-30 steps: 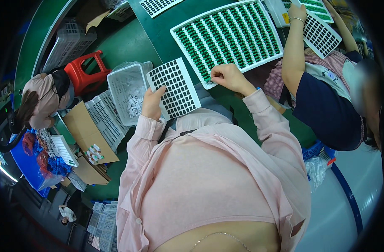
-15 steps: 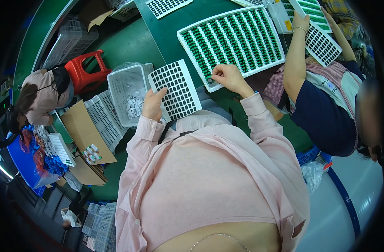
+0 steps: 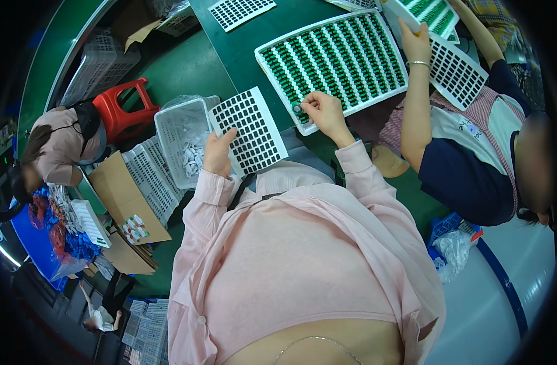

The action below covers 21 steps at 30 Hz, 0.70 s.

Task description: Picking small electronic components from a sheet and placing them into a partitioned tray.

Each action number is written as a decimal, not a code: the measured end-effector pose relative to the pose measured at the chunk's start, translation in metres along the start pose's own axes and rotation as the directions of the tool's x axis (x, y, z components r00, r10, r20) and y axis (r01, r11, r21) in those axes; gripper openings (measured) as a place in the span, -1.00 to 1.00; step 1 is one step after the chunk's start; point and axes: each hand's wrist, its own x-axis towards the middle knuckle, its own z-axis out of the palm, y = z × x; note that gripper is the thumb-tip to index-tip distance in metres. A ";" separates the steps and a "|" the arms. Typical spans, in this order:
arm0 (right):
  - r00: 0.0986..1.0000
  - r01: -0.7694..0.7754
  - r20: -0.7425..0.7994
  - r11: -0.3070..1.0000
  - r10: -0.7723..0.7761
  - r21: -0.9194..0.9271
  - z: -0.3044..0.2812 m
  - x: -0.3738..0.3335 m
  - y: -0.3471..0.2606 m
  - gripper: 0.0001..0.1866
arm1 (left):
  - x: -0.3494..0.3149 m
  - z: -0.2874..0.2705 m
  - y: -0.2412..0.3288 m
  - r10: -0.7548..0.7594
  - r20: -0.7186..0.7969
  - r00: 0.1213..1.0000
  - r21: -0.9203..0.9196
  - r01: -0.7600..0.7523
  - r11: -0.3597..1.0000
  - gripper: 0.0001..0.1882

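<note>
My left hand (image 3: 219, 151) grips a white sheet (image 3: 250, 131) by its left edge, thumb on top; rows of small black rectangular pads cover the sheet. At the near left corner of a white tray (image 3: 307, 129), my right hand (image 3: 324, 114) is closed in a pinch. A small round dark-green piece (image 3: 297, 109) shows right at its fingertips; whether it is held or sits in the tray, I cannot tell. Rows of green cylindrical parts (image 3: 333, 61) with white bands between them fill the tray.
To the right, a co-worker's hand (image 3: 416, 45) holds a tray of green parts, with another padded sheet (image 3: 456, 72) below. A second sheet (image 3: 239, 11) lies on the green table (image 3: 214, 33). Left stand a bin of white pieces (image 3: 187, 131), a red stool (image 3: 123, 109) and a cardboard box (image 3: 126, 194).
My right hand has moved slightly left and up along the tray's near corner. My left hand still holds the sheet. The co-worker's hand and tray have shifted left.
</note>
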 end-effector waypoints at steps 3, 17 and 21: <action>0.991 0.072 -0.110 0.995 -0.079 -0.069 0.007 -0.001 0.004 -0.89 | -0.002 0.002 0.002 -0.005 -0.015 1.000 -0.001 0.005 1.000 -0.71; 0.942 0.189 -0.217 0.939 -0.256 -0.288 0.017 -0.020 -0.010 -0.88 | 0.001 -0.003 0.001 -0.023 -0.061 0.998 0.037 0.026 0.999 -0.71; 0.916 0.261 -0.132 0.811 -0.380 -0.524 0.018 -0.021 -0.012 -0.77 | -0.002 -0.002 0.004 -0.020 -0.044 0.999 0.058 0.023 0.998 -0.71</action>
